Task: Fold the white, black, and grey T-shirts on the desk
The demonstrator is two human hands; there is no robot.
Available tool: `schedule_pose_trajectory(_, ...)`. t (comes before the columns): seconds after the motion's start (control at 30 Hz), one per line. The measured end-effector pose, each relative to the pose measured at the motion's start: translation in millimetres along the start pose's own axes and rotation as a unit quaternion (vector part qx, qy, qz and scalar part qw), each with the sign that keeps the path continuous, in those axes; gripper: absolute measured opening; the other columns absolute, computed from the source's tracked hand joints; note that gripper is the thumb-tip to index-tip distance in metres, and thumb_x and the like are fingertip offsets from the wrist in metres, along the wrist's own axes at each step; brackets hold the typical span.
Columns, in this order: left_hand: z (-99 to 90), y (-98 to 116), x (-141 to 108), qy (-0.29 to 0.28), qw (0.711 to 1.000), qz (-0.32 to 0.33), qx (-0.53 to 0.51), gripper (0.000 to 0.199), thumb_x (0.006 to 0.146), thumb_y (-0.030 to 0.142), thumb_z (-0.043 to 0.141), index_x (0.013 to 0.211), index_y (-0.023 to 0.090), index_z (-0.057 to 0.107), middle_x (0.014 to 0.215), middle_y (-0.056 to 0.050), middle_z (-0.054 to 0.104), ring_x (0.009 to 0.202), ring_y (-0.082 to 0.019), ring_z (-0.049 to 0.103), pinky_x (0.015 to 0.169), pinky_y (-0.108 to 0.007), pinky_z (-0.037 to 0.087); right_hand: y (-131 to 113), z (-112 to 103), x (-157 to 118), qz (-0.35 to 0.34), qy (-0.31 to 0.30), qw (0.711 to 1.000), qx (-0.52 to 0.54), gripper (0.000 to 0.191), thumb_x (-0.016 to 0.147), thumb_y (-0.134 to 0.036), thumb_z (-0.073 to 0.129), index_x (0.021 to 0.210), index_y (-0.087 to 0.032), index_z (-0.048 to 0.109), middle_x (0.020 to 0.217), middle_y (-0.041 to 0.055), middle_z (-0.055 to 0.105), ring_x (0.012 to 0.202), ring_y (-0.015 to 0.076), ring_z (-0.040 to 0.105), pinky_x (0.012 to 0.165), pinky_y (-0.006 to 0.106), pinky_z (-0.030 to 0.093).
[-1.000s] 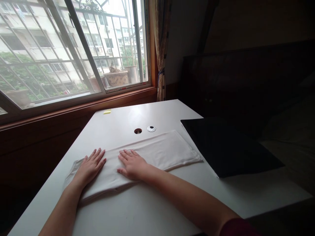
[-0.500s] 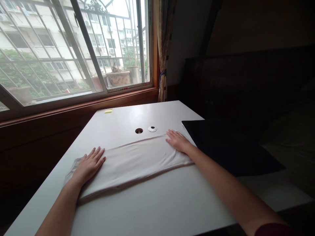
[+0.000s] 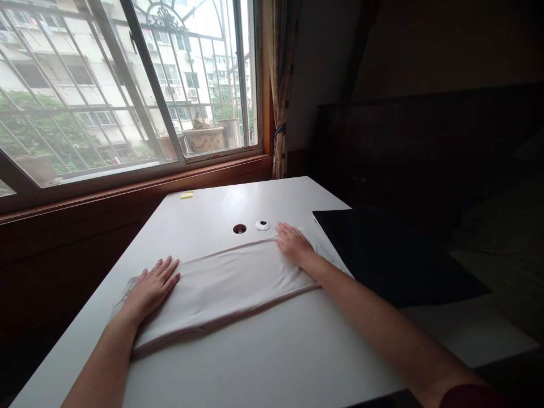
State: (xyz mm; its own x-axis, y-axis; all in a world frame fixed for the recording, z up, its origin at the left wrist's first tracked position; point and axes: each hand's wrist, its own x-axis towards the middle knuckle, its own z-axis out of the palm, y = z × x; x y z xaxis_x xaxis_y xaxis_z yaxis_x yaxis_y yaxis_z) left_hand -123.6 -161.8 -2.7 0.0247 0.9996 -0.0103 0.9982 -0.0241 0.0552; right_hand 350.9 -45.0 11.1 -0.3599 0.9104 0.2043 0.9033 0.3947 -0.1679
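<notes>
A pale, folded piece of cloth (image 3: 229, 283) lies as a long strip across the white table (image 3: 255, 362), with light wrinkles towards its right side. My left hand (image 3: 155, 286) rests flat on the cloth near its left end, fingers stretched out. Near the right end, my right hand (image 3: 293, 243) lies on the cloth with its fingers extended towards the far edge. The cloth's right end, partly behind my right hand and forearm, looks thin and creased. Whether the cloth is a garment I cannot tell.
Beyond the cloth are a round hole (image 3: 239, 229) in the tabletop and a white round cover (image 3: 262, 225). A yellow sticky note (image 3: 187, 194) is at the far left corner. A black sheet (image 3: 395, 255) covers the table's right side. Behind stand a window (image 3: 204, 85) and a tied curtain (image 3: 280, 113).
My right hand has slid a little to the left over the cloth, wrinkling it there and exposing more of its right end. My left hand stays in place.
</notes>
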Motion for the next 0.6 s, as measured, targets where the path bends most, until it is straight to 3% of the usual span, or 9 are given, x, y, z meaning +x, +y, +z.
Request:
schedule_pose_trajectory(0.1,-0.1,0.3,-0.2,0.000,1.000,-0.001,-0.003,0.064,0.104,0.059,0.021,0.162,0.031,0.030,0.171,-0.004,0.021,0.159,-0.029,0.016,0.125,-0.058,0.019,-41.5,8.5,-12.8,-0.112,-0.013,0.993,0.030,0.055,0.104,-0.042,0.038,0.154,-0.020,0.050,0.162,0.0051,0.045,0.150,0.0191,0.038,0.126,0.033,0.026)
schedule_pose_trajectory(0.2,-0.2,1.1,-0.2,0.001,1.000,-0.001,0.000,0.064,0.104,0.058,0.023,0.161,0.030,0.032,0.171,-0.005,0.022,0.159,-0.030,0.017,0.125,-0.058,0.019,-54.6,15.0,-20.6,-0.172,-0.025,0.983,0.062,0.056,0.104,-0.046,0.040,0.153,-0.020,0.051,0.162,0.0061,0.045,0.151,0.0217,0.038,0.126,0.038,0.027)
schedule_pose_trajectory(0.33,-1.8,2.7,-0.8,0.000,1.000,-0.002,-0.001,0.064,0.104,0.058,0.022,0.161,0.030,0.033,0.171,-0.005,0.023,0.159,-0.030,0.018,0.125,-0.058,0.020,-26.4,14.6,-13.4,-0.101,-0.055,0.993,0.041,0.061,0.105,-0.049,0.034,0.158,-0.020,0.043,0.167,0.0069,0.034,0.155,0.0232,0.029,0.128,0.042,0.021)
schedule_pose_trajectory(0.5,-3.2,3.3,-1.7,-0.008,1.000,-0.004,-0.009,0.065,0.104,0.058,0.021,0.162,0.030,0.031,0.171,-0.004,0.021,0.159,-0.029,0.016,0.125,-0.058,0.019,26.2,8.6,-0.2,-0.024,-0.070,0.997,0.011,0.063,0.106,-0.049,0.030,0.159,-0.017,0.040,0.168,0.0098,0.031,0.156,0.0242,0.026,0.128,0.043,0.019)
schedule_pose_trajectory(0.6,-2.8,3.1,-1.3,-0.009,1.000,-0.008,-0.006,0.066,0.104,0.059,0.020,0.162,0.030,0.032,0.171,-0.003,0.022,0.159,-0.029,0.016,0.125,-0.058,0.018,42.9,6.9,3.4,0.006,-0.075,0.997,-0.002,0.065,0.105,-0.052,0.029,0.160,-0.017,0.039,0.169,0.0100,0.030,0.157,0.0256,0.025,0.127,0.045,0.019)
